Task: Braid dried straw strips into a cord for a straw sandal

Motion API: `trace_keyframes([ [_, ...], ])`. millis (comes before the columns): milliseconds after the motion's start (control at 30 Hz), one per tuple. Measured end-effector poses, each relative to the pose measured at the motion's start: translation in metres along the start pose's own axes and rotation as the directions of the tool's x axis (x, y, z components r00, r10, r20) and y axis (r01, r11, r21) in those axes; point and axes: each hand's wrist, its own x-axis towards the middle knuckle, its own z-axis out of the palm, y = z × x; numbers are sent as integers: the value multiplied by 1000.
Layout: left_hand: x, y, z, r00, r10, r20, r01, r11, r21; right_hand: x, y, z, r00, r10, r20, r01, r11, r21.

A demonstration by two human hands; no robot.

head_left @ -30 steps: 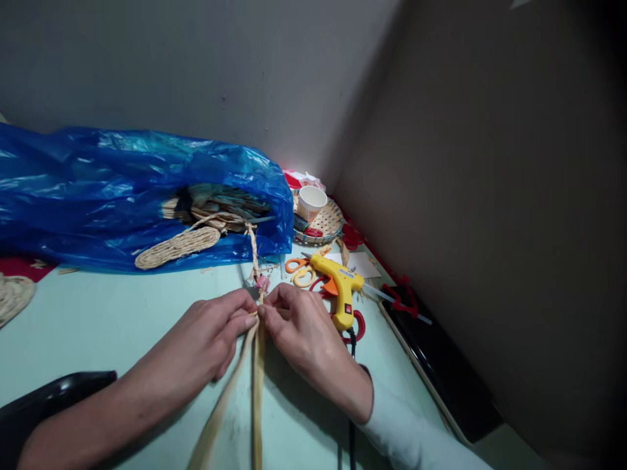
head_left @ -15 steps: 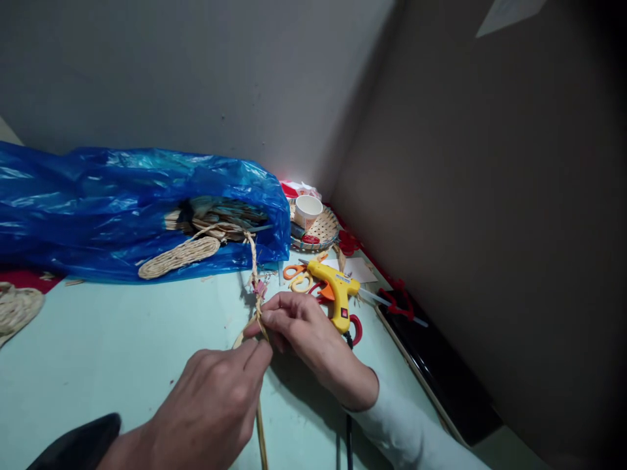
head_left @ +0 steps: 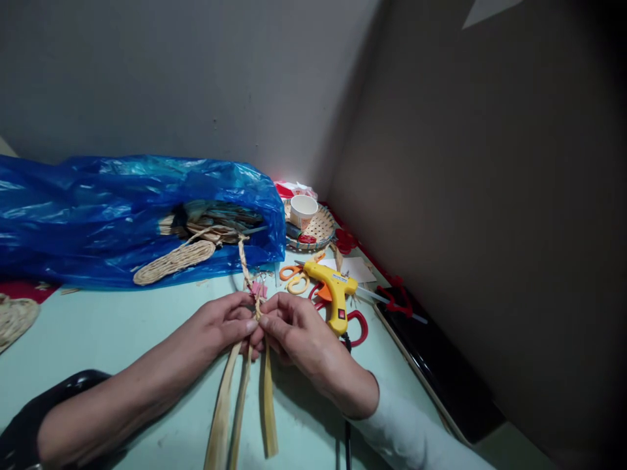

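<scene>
A braid of dried plant strips [head_left: 243, 258] runs from the mouth of the blue bag down to my fingers. Just above them, a pink binder clip [head_left: 258, 289] grips it. My left hand [head_left: 230, 318] pinches the braid's lower end from the left. From the right, my right hand [head_left: 298, 329] pinches the same spot between thumb and fingers, the fingertips of both hands almost meeting. Three loose flat strips [head_left: 224, 405] fan out below my hands towards me. The exact crossing of the strips is partly hidden by my fingers.
At the back left lies a blue plastic bag [head_left: 98, 215] with a bundle of dried strips and a woven sole [head_left: 174, 263]. A yellow glue gun [head_left: 337, 290], scissors [head_left: 296, 281] and a basket [head_left: 321, 228] with a paper cup [head_left: 304, 210] are right. A black panel [head_left: 441, 365] lines the wall.
My left hand has moved up and forward from lower down the strips to the braid's end, beside my right hand. The loose strips now hang spread apart below.
</scene>
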Motion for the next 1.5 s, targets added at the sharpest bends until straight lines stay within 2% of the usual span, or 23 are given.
trace_keyframes([
  [100, 1, -3, 1, 1000, -14, 10, 15, 996, -86, 1, 0, -2, 999, -23, 24, 24, 999, -43],
  [233, 2, -3, -1, 999, -51, 17, 52, 996, -73, -4, 1, -6, 994, -108, 12, 107, 954, -282],
  [300, 3, -2, 0, 994, -108, -10, 107, 988, -114, -8, 2, -6, 989, -148, -5, 130, 884, -449],
  [400, 3, -2, 3, 969, -212, -127, 185, 963, -198, -16, 0, -1, 982, -187, -31, 121, 744, -657],
  [467, 3, -4, 3, 958, -226, -175, 194, 964, -181, -21, -4, 3, 983, -183, -36, 96, 663, -743],
  [533, 3, -8, 0, 963, -206, -175, 182, 972, -146, -24, -9, 6, 987, -156, -23, 76, 598, -798],
  [633, 5, -15, -7, 972, -188, -139, 168, 975, -144, -26, -18, 4, 992, -129, -10, 62, 541, -839],
  [800, 7, -17, -10, 969, -214, -122, 188, 963, -194, -26, -27, -12, 991, -126, 40, 106, 581, -807],
  [900, 6, -17, -9, 969, -209, -129, 178, 960, -218, -28, -35, -24, 987, -142, 80, 145, 539, -830],
  [1033, 7, -21, -10, 973, -207, -103, 182, 960, -211, -35, -45, -37, 989, -124, 84, 126, 392, -911],
  [1100, 7, -22, -10, 976, -198, -93, 178, 965, -194, -37, -43, -42, 987, -100, 123, 145, 253, -957],
  [1200, 8, -20, -7, 976, -196, -96, 174, 965, -198, -34, -27, -52, 984, -134, 113, 113, -13, -994],
  [1267, 8, -18, -4, 975, -198, -106, 174, 964, -200, -29, -14, -60, 977, -197, 77, 58, -96, -994],
  [1333, 8, -18, -2, 974, -189, -126, 164, 969, -185, -26, -6, -68, 966, -249, 67, 34, -133, -990],
  [1400, 10, -19, 1, 974, -171, -146, 147, 976, -161, -25, -5, -73, 959, -277, 60, 23, -134, -991],
  [1500, 14, -26, 4, 975, -133, -179, 112, 986, -124, -23, -22, -70, 979, -196, 47, 31, -81, -996],
])
